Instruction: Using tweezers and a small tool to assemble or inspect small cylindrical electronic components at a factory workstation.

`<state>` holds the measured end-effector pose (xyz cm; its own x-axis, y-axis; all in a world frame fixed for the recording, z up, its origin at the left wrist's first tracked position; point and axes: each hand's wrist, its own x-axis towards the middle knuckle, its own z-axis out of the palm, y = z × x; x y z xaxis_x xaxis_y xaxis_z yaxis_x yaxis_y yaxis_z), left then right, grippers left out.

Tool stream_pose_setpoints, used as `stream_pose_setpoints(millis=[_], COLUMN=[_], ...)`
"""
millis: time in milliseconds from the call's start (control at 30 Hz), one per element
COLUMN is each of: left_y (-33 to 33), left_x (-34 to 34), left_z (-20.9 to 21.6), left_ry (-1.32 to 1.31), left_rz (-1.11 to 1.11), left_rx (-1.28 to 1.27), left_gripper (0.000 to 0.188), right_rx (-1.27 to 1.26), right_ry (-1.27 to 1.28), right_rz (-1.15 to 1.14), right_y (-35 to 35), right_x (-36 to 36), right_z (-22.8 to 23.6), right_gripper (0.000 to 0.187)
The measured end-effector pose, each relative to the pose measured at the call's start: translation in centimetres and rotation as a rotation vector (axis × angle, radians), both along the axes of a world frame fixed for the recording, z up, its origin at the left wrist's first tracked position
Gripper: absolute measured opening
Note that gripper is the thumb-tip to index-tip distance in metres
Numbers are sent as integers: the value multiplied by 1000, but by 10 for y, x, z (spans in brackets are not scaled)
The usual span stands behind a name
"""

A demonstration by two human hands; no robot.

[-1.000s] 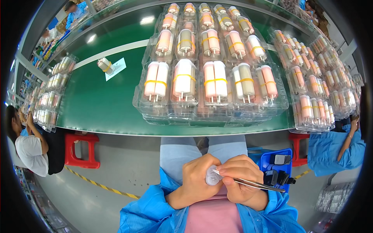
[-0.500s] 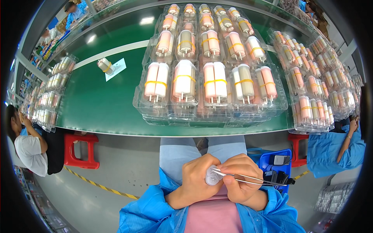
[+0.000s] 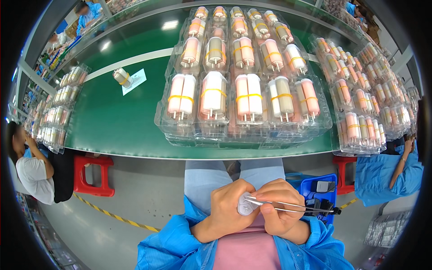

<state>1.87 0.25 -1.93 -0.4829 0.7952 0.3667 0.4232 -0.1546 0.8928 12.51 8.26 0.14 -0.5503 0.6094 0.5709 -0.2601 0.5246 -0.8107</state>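
Above my lap, my left hand (image 3: 228,203) is closed around a whitish round-ended piece (image 3: 245,205). Only its face shows; the fingers hide the rest of it. My right hand (image 3: 283,204) pinches a pair of metal tweezers (image 3: 299,208) between thumb and fingers. The tweezer tips touch or nearly touch the face of the whitish piece. Both hands are close together, side by side, in front of the bench edge.
Stacked clear plastic trays (image 3: 243,130) hold banded pink, white and grey cylinders on the green bench (image 3: 112,130). One banded bundle (image 3: 121,77) rests by a paper card (image 3: 135,83). A blue bin (image 3: 335,180) stands at right. People sit on both sides near red stools (image 3: 94,176).
The tweezers have shifted slightly in my right hand, their arms looking a little farther apart. My left hand keeps its hold on the whitish piece, almost unmoved.
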Motion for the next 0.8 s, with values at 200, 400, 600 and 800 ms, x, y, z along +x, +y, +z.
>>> stream_pose_setpoints(millis=[200,400,600,800], left_y=[0,-1,-1,-1], left_x=[0,0,1,0], left_z=[0,1,0,1], left_ry=[-1,-2,-26,-36], left_rz=[-5,-13,-11,-27], left_rx=[3,-7,-13,-17], left_gripper=[24,24,24,22], right_rx=[-49,-108,-57,-72], right_ry=[21,47,17,-5], right_rz=[-7,-2,23,35], right_y=[0,-2,0,1], right_x=[0,1,0,2], right_z=[-4,-6,-5,-6], right_gripper=[12,13,13,13])
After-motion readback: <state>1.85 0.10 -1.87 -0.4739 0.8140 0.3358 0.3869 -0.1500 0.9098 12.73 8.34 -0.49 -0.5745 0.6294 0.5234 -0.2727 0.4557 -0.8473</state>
